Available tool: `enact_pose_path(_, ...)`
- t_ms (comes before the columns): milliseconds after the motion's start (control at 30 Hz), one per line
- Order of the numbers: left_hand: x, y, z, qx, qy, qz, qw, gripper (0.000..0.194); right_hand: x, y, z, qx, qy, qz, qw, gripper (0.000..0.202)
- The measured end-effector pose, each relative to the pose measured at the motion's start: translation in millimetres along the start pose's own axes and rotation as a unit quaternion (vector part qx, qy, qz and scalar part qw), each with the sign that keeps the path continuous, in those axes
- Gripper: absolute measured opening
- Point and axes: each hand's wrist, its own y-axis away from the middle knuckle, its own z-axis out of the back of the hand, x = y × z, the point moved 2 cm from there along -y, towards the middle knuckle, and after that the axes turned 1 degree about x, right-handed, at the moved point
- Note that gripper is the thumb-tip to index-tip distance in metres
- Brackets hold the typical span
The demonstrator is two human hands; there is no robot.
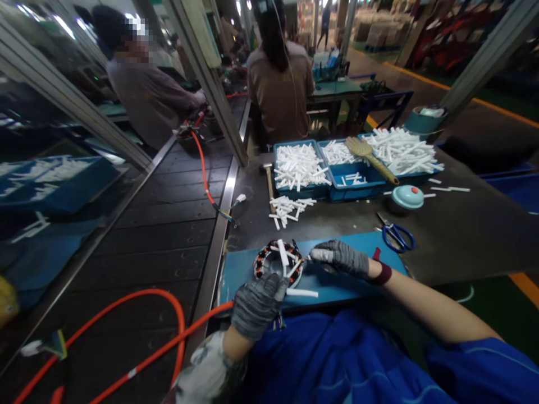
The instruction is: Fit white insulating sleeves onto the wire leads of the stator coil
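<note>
Grey knit gloves covered both hands. Left hand (pixel 257 303) sat at the near edge of the motor ring (pixel 278 264), fingers curled against its near rim, gripping it. Right hand (pixel 342 257) lay just right of the ring, fingers pinched shut on a thin white strip (pixel 293 269) whose tip pointed into the ring. Ring rested on a blue mat (pixel 357 280) near the table's near edge, between the two hands. It was round, dark, with copper-orange windings around the inside and a pale centre; several white strips stuck up out of its slots, one upright white piece (pixel 283 252) at the top. Another loose white stick (pixel 302 292) lay on the mat just near-right of the ring.

Farther back, a small pile of white sticks (pixel 288 209) lay on the grey table (pixel 463 235), and beyond it blue bins (pixel 301 191) full of the same sticks. A brush (pixel 370 158) lay across the bins. Blue-handled scissors (pixel 398 235) lay right of the mat, a teal lid (pixel 407 197) behind them. An orange cable (pixel 126 331) looped at the near left. Two other people worked at far benches.
</note>
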Motion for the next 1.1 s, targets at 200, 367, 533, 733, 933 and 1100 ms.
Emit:
enact_pose_path(200,0.2,-6.8,6.3,0.078,0.039,-0.013,0.996,0.014,-26.5,11.4,20.0,-0.169,0.164,-0.012,0.972,0.037)
enact_pose_path(367,-4.4,-1.1,11.9,0.140,0.077,-0.042,0.986,0.017,-63.1,32.8,48.8,-0.254,0.357,-0.073,0.896,0.047)
enact_pose_path(533,-12.2,5.0,15.3,0.139,0.071,0.025,0.987,0.011,-84.5,91.6,87.5,-0.296,0.427,-0.330,0.788,0.051)
enact_pose_path(733,-13.5,6.2,15.1,0.095,0.064,0.047,0.992,0.016,-95.6,118.3,99.9,-0.206,0.445,-0.429,0.759,0.054)
enact_pose_path(933,-14.3,9.1,15.5,0.066,0.053,0.051,0.995,0.015,-93.8,127.6,110.8,-0.163,0.094,-0.308,0.933,0.063)
enact_pose_path(1100,-12.0,10.9,14.8,0.109,0.072,0.044,0.990,0.015,-54.4,89.3,56.9,-0.053,0.042,-0.091,0.994,0.074)
